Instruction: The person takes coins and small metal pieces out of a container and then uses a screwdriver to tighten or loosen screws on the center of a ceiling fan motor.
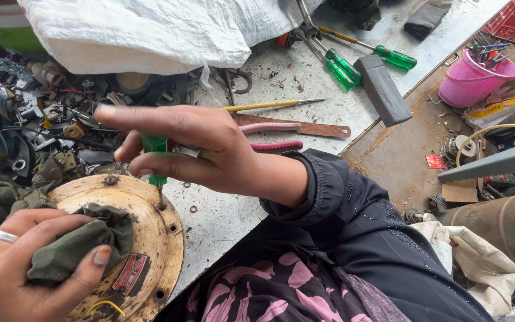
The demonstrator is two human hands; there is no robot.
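My right hand (198,149) grips a green-handled screwdriver (155,156) held upright, its tip set in a hole near the rim of a round, rusty cream-coloured metal disc (150,238) on the bench. My index finger points out to the left. At the lower left my left hand (25,268), a ring on one finger, presses a dark green cloth (84,238) down on the disc. A red label and a yellow wire show on the disc's near side.
Pink-handled pliers (272,136), a yellow-handled tool (269,105), green screwdrivers (344,68), a black block (382,89) and a flat rusty bar lie on the bench. Small parts and wires pile at left. A white sack lies at top. A pink tub (472,80) stands at right.
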